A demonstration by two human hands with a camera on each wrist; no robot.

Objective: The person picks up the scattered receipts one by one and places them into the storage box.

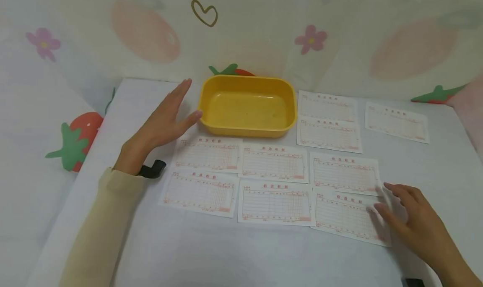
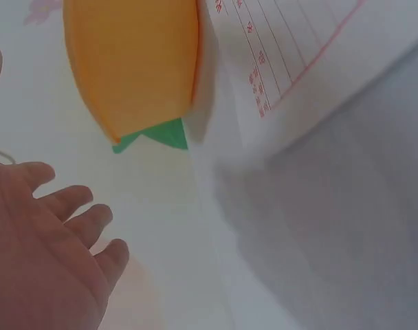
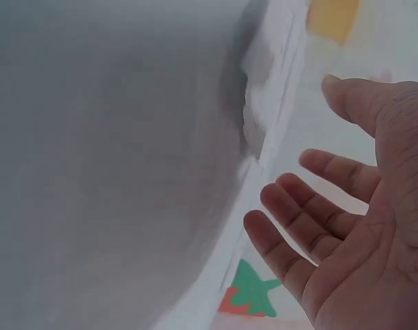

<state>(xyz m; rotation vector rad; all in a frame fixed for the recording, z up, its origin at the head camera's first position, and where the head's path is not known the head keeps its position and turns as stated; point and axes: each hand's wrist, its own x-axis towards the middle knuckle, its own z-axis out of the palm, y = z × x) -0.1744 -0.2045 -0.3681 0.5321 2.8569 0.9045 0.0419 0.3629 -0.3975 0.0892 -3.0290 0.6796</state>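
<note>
My left hand (image 1: 166,119), its fingers extended, is beside the left end of a yellow plastic basin (image 1: 247,132), the thumb tip overlapping its rim in the head view. The left wrist view shows that hand's palm and spread fingers (image 2: 92,223) with nothing in them. At the right, my right hand (image 1: 422,220) hovers by the right edge of a printed receipt slip (image 1: 351,215), fingers loosely bent and holding nothing. Another receipt slip (image 1: 344,173) lies just above that one. In the right wrist view the right palm (image 3: 381,282) is bare.
Several more red-printed receipt slips lie in rows, including one (image 1: 273,163) below the basin, overlapping ones (image 1: 328,129) to its right and a single one (image 1: 397,122) far right. A white cloth covers the table (image 1: 264,257). A patterned curtain (image 1: 256,35) hangs behind.
</note>
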